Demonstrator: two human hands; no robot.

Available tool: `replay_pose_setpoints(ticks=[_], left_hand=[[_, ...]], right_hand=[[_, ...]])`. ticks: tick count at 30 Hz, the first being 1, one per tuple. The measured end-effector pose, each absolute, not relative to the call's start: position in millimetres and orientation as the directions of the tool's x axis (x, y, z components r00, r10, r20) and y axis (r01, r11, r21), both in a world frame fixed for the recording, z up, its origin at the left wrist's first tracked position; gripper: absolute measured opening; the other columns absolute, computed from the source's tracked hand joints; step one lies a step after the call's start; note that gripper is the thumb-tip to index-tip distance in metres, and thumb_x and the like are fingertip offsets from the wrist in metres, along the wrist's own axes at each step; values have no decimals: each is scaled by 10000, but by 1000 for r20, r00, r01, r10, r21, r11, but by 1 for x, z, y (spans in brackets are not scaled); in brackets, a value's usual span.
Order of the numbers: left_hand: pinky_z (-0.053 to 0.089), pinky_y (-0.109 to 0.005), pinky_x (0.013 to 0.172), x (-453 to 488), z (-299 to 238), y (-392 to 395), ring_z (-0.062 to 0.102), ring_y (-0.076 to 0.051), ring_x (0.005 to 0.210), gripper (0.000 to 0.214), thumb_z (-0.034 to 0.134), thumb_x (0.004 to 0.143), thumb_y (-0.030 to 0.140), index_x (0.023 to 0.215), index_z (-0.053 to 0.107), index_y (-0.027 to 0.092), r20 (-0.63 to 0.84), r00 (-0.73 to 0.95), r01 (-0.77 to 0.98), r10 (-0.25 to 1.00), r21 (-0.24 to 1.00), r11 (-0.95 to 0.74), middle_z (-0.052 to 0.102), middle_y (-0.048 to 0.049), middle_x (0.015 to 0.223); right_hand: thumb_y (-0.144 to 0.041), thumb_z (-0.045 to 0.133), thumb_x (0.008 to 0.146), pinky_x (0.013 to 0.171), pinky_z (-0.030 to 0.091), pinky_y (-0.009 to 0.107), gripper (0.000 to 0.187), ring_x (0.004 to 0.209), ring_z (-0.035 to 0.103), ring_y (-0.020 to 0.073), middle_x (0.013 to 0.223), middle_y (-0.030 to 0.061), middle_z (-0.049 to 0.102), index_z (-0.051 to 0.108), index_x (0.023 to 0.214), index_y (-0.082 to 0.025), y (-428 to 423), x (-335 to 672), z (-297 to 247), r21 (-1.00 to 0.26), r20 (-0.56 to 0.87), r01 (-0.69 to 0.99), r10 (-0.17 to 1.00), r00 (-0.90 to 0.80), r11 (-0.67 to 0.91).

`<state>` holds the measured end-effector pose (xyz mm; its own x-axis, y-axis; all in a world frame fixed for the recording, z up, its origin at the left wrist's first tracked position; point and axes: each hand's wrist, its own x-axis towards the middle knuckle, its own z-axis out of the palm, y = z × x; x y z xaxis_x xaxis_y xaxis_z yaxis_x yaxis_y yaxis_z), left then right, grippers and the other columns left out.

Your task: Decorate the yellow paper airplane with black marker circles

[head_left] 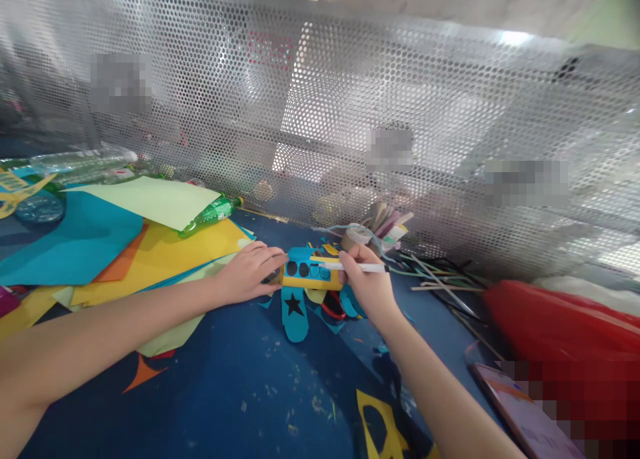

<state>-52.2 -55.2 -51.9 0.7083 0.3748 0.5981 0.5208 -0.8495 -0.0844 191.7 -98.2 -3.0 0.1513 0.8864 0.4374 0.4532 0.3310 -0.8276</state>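
A model airplane point(320, 282) made of a bottle wrapped in yellow and blue paper lies on the blue table. Dark round windows run along its side, some filled in and some only outlined. Its blue wing point(295, 322) with a black star points toward me. My left hand point(253, 272) grips the bottle's clear left end between thumb and fingers. In my right hand point(367, 279) is a white marker point(367, 267), its tip at the outlined windows. Blue paper scraps and a red-rimmed dark object point(333, 307) lie right beside the airplane.
Coloured paper sheets point(165, 245), a green bottle point(213, 215) and clear bottles point(85, 160) lie at left. Tape point(357, 235) and sticks point(393, 222) stand behind the airplane. A red bag point(560, 319) and a phone point(520, 405) are at right. A perforated metal screen point(225, 112) borders the back.
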Motion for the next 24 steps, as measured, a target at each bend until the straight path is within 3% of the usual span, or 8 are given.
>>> replay_pose_setpoints(ticks=[24], left_hand=[[381, -434, 1010, -53, -55, -53, 558, -254, 1104, 414, 566, 889, 370, 1245, 484, 176, 609, 700, 512, 372, -66, -856, 587, -110, 1238]], right_hand=[[-318, 561, 789, 510, 330, 269, 302, 429, 412, 122, 415, -54, 503, 409, 540, -245, -98, 193, -3, -810, 454, 480, 878, 152, 336]])
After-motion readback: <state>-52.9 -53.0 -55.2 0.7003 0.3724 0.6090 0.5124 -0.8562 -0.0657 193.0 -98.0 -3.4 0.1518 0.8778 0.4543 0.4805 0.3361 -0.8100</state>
